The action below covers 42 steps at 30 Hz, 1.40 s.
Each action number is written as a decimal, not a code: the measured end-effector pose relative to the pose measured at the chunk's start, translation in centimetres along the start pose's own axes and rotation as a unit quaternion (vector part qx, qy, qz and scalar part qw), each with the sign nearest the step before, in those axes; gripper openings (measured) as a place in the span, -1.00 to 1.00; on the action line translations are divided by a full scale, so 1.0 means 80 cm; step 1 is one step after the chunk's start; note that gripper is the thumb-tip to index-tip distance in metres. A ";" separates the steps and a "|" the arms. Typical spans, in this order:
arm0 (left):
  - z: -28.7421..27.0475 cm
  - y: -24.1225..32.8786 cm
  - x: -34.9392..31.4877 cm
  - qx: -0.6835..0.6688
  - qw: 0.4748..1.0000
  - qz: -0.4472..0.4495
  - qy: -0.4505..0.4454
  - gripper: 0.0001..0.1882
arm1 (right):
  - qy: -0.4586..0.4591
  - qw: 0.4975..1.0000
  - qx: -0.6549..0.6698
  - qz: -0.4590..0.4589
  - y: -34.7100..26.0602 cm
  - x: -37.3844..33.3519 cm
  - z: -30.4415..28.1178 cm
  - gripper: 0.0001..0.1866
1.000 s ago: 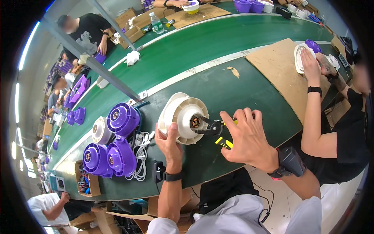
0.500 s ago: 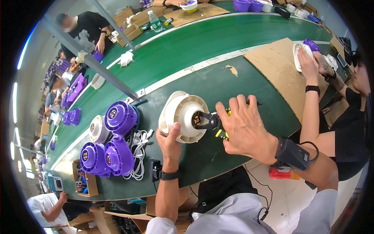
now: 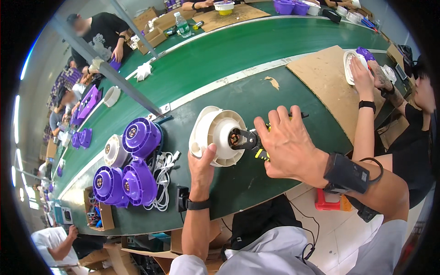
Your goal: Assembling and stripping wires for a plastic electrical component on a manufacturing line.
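Note:
My left hand [image 3: 200, 166] is closed around the lower side of a white round plastic housing [image 3: 209, 133], its thumb over the ribbed rim. The housing is tilted so that its hub faces right. My right hand [image 3: 291, 144] grips black and yellow pliers [image 3: 247, 140], fingers wrapped over the handles. The jaws of the pliers reach into the hub opening, where copper-coloured parts [image 3: 234, 138] show; the jaw tips are partly hidden there.
Purple housings [image 3: 142, 137] and a white one [image 3: 115, 151] stand at left beside coiled white cables [image 3: 161, 183]. A grey post [image 3: 114, 78] crosses the left. At right a co-worker's hand [image 3: 360, 71] presses a white part over a cardboard sheet [image 3: 316, 87]. The green conveyor [image 3: 220, 59] runs beyond.
The pliers, the housing and my hands have shifted only slightly; my right forearm has swung a little outward. On the conveyor, the white ring and crumpled white piece have moved left.

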<state>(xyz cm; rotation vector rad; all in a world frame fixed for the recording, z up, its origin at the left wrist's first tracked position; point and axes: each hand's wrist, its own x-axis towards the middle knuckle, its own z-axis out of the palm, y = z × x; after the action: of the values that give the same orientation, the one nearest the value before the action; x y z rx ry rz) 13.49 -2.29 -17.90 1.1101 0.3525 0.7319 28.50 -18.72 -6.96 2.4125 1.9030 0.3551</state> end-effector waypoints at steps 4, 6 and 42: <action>-0.001 -0.004 -0.002 0.016 1.000 0.019 -0.002 -0.26 | -0.017 1.000 0.014 0.010 0.000 0.003 -0.004 -0.37; -0.004 -0.007 -0.002 0.026 0.999 0.028 -0.003 -0.27 | -0.021 1.000 -0.005 0.000 0.003 0.005 -0.008 -0.38; 0.014 -0.017 -0.016 0.227 0.957 0.134 0.120 -0.48 | 0.007 0.998 -0.049 -0.048 0.006 -0.007 0.001 -0.45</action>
<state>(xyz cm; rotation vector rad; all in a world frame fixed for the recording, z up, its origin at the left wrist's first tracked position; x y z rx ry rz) 13.73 -4.29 -18.77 1.5257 0.6040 1.0648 28.84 -19.35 -7.05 2.2538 1.9512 0.4508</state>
